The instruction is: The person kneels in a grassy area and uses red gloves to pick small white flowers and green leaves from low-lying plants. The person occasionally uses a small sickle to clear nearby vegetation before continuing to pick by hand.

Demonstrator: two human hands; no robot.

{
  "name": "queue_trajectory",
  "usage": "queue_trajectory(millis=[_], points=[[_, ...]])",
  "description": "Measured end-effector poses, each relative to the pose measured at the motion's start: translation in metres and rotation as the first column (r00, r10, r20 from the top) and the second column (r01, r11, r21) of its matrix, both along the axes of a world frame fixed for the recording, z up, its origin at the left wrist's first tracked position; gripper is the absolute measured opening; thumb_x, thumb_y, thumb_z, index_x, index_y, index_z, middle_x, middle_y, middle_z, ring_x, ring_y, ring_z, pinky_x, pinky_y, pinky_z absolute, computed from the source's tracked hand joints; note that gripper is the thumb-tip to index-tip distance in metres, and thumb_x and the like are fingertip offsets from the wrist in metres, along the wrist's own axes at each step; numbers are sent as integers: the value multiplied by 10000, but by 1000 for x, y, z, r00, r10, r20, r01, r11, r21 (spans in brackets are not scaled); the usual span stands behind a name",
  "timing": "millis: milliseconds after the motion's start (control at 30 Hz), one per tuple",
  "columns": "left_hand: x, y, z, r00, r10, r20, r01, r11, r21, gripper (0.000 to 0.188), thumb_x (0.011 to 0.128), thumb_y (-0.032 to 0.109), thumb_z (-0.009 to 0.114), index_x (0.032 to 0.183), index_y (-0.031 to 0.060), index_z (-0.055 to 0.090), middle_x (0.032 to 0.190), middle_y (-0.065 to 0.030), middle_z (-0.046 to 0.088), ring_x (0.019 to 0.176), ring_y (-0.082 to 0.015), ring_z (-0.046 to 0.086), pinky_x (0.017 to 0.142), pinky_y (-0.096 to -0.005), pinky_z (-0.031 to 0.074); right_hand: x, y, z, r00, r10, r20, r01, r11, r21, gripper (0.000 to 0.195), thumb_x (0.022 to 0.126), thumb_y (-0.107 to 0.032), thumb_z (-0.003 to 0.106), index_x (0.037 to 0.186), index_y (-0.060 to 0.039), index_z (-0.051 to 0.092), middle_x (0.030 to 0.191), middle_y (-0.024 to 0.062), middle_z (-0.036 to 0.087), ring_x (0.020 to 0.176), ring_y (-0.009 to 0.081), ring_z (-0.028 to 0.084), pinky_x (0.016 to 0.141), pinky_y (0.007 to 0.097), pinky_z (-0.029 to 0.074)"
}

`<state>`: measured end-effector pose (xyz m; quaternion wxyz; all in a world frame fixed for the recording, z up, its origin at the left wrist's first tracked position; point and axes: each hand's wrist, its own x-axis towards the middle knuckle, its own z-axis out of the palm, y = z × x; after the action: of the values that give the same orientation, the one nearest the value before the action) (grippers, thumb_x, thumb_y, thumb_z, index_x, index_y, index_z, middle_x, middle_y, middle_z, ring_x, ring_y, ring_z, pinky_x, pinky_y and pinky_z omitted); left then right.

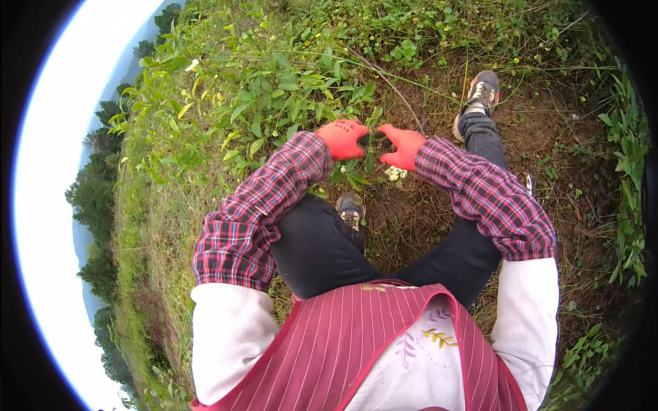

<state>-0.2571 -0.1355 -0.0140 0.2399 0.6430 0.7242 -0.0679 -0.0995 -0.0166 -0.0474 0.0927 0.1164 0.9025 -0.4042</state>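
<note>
My left hand [343, 139], in a red work glove with dark fingertips, is bent over a leafy green shrub [277, 97] at its right edge. Facing it, a short gap away, is my right hand [404, 146] in a matching glove. Its index finger and thumb point toward the left hand, with leaves [369, 156] between the two. A small cluster of white flowers [396, 172] shows just under the right hand; whether it is held there cannot be seen. Both palms are hidden, so any grip on a stem or leaf is unclear.
My shoes [483, 92] rest on soil with dry grass [534, 138], legs bent apart. A thin bare stem [396, 90] slants down toward the right hand. Low weeds [406, 51] grow ahead, and another leafy bush [629, 154] stands at the right. Trees [95, 200] line the left.
</note>
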Motion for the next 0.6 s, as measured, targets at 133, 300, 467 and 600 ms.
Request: queue_trajectory(millis=[133,300,467,600], points=[[3,0,3,999,28,22,-28,1000,10,443,732,319,617,1072,47,533,1039,-152,519,1016,-315,503,853,-390,412,-9,-3,-23,996,-74,-42,77,993,90,496,751,-256,622,1153,-64,404,1006,192,577,937,343,554,794,409,442],[6,0,12,999,47,18,-47,999,-16,455,732,331,619,1083,54,530,1047,-148,517,1021,-312,502,855,-385,412,-17,-13,-35,992,-103,-72,100,994,-43,389,764,-261,613,1084,-79,488,859,169,602,839,327,583,724,400,454],[3,1,10,999,38,35,-37,999,-15,506,729,338,621,1137,65,497,1087,-144,509,1046,-309,493,873,-380,408,-21,-17,-33,995,-102,-11,102,995,19,323,776,-242,616,1034,-74,519,861,159,606,817,305,591,691,389,455],[3,-3,8,999,10,39,-11,999,42,531,726,323,621,1170,72,474,1120,-141,500,1062,-309,486,884,-382,405,-18,-11,-27,991,-136,13,135,990,49,307,789,-225,609,1039,-74,515,840,156,609,780,293,596,675,380,456]])
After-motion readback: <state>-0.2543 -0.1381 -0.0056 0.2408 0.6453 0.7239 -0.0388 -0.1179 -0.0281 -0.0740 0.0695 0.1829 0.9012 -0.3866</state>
